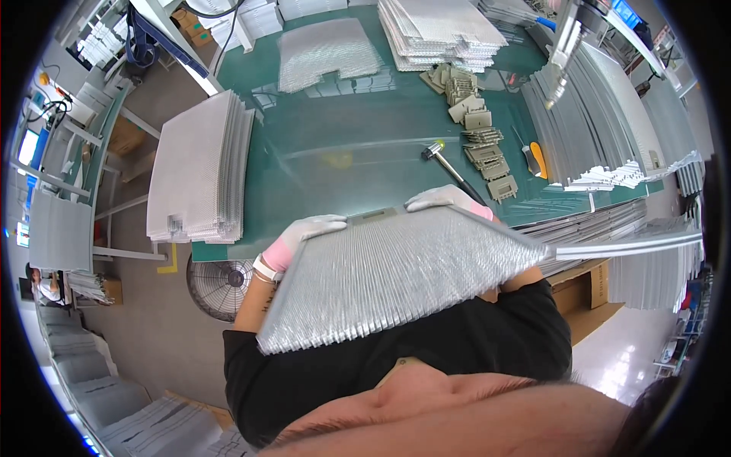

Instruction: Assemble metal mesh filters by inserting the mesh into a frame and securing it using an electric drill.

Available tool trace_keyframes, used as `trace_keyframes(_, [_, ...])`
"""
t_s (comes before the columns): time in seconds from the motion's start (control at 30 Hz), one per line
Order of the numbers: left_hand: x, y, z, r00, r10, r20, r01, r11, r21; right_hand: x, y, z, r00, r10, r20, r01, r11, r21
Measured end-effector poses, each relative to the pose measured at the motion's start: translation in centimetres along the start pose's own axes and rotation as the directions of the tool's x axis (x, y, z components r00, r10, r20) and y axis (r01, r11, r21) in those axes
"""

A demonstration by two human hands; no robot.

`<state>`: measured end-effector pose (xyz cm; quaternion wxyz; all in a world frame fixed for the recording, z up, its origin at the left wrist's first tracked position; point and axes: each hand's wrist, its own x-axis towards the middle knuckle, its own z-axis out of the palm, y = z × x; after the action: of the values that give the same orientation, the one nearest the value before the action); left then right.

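Note:
A silvery pleated panel (pixel 396 266) is tilted up against my body at the near edge of the green table. My left hand (pixel 304 233), in a white glove with a pink cuff, grips its far edge near the left corner. The same edge is gripped on the right by my gloved right hand (pixel 445 199); part of that hand is behind the panel. A small beige plate (pixel 373 216) sits at the panel's far edge between my hands. Just beyond my right hand, a hammer (pixel 449 164) with a yellow-tipped head lies on the table.
Stacks of mesh panels stand at the left (pixel 190 167), the back (pixel 442 34) and the right (pixel 586 114). Beige plates (pixel 480 145) lie in a row beside an orange-handled tool (pixel 535 160). A floor fan (pixel 221 288) stands below the table's left edge; a metal rail (pixel 632 245) juts out right.

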<state>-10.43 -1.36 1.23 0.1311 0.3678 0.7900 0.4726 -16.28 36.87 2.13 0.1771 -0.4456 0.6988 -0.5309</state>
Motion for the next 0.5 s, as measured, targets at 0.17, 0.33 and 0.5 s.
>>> trace_keyframes(0.17, [0.22,1.18,0.15,0.994,0.080,0.068,-0.089,0.986,0.139,-0.98,0.52,0.65,0.998,-0.057,0.000,0.057,0.997,-0.058])
trace_keyframes(0.33, [0.12,0.90,0.66,0.978,0.192,0.085,-0.208,0.945,0.251,-1.06,0.31,0.89,0.995,-0.097,0.036,0.103,0.976,-0.191])
trace_keyframes(0.5, [0.32,1.17,0.66,0.975,0.199,0.103,-0.220,0.938,0.268,-1.16,0.08,0.94,0.995,-0.095,0.042,0.102,0.973,-0.207])
